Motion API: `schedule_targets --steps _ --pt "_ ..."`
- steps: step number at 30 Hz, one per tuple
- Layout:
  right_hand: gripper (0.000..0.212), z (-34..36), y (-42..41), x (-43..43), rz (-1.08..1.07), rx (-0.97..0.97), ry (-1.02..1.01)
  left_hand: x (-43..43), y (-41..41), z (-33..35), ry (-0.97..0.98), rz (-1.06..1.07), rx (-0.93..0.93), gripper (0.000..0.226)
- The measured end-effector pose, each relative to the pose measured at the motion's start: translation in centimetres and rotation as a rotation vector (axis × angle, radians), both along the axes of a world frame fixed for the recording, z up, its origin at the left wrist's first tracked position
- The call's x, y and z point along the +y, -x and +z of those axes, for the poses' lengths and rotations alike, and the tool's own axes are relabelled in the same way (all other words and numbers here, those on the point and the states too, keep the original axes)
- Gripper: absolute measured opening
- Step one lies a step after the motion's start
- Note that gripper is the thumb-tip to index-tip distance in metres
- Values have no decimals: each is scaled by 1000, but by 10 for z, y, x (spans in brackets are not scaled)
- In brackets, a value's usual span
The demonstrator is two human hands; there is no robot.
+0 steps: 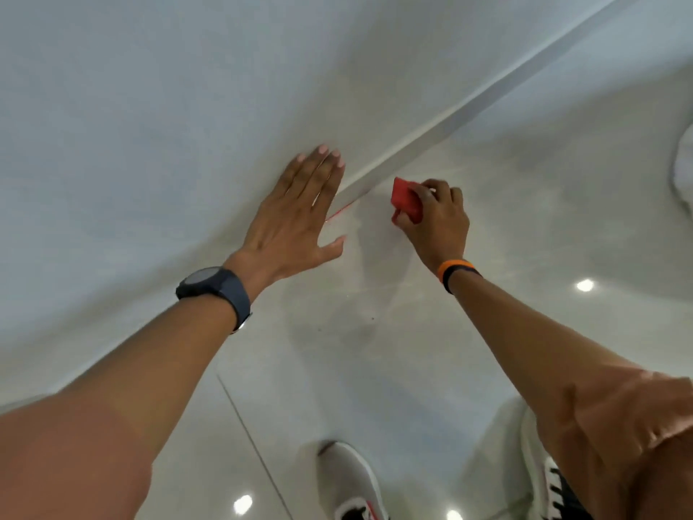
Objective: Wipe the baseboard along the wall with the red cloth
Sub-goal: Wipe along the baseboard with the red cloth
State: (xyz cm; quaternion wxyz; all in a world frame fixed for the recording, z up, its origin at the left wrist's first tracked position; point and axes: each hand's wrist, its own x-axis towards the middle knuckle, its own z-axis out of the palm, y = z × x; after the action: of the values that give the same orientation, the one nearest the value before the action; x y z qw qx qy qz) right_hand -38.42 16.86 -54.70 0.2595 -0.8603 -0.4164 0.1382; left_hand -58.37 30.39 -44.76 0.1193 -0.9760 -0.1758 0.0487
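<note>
Left hand: your left hand (300, 204) lies flat and open on the wall (168, 125), holding nothing.
Right hand: your right hand (435, 215) pinches the cloth (407, 200) (bunched), just off the baseboard (431, 140).
Axis: the baseboard runs up-right, away from you.

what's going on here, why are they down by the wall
A person is bent over toward the foot of a white wall, cleaning. The right hand grips a folded red cloth, held just off the grey baseboard and not clearly touching it. The left hand is spread flat against the wall, apparently for support. Both feet in light sneakers stand on the glossy tiled floor below.
</note>
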Motion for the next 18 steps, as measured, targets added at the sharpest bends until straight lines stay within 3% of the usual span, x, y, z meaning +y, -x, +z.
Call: schedule_targets --steps 6,8,12,18 --pt "62 -58 27 49 -1 5 46 38 14 -24 -289 -197 138 90" --pt "64 -68 55 50 -23 -67 75 40 14 -25 -419 -263 223 90" --pt "60 -70 127 57 4 3 32 43 15 -28 -549 -386 392 82" --pt "43 -88 83 48 35 -283 64 51 22 -31 -689 -485 551 87"
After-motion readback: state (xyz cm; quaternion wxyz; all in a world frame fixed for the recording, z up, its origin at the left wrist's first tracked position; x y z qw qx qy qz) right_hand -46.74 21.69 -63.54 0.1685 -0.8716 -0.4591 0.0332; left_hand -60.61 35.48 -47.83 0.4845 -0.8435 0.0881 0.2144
